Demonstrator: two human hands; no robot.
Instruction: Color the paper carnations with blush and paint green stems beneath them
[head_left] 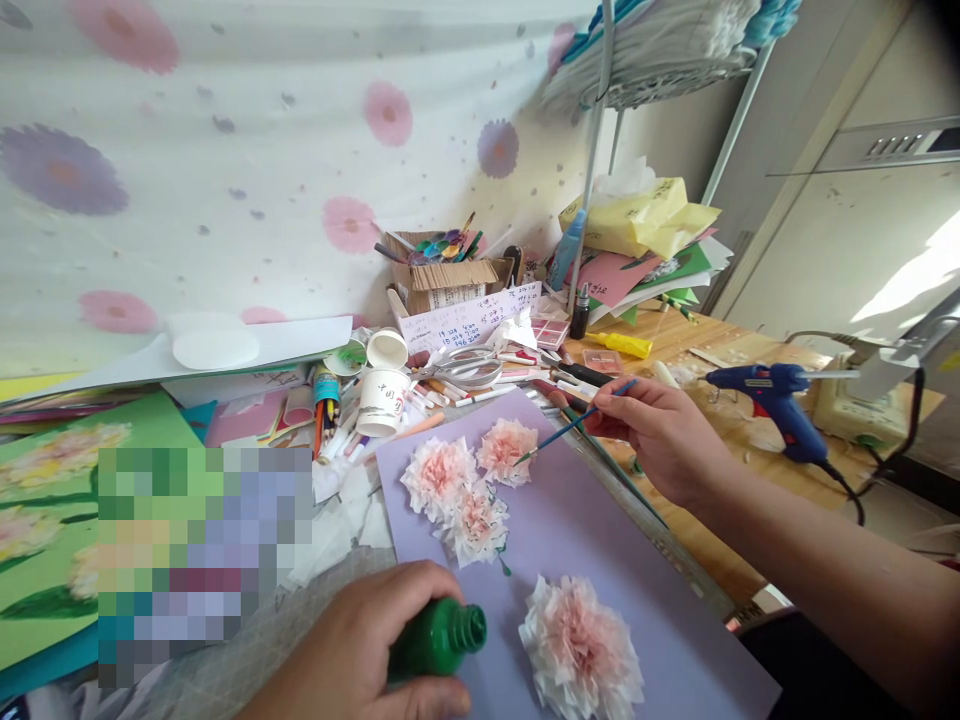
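Observation:
My left hand is wrapped round a small green bottle with its cap off, near the front edge of a lilac sheet of paper. My right hand pinches a thin blue paintbrush; its tip touches the topmost of three clustered pink paper flowers. The other two clustered flowers lie just left and below. A larger pink flower lies apart near the front of the sheet.
A blue glue gun lies on the wooden table at the right. Paper cups, scissors, pens and a cardboard box of tools crowd the back. Coloured paper stacks sit under a wire rack. Green craft sheets lie left.

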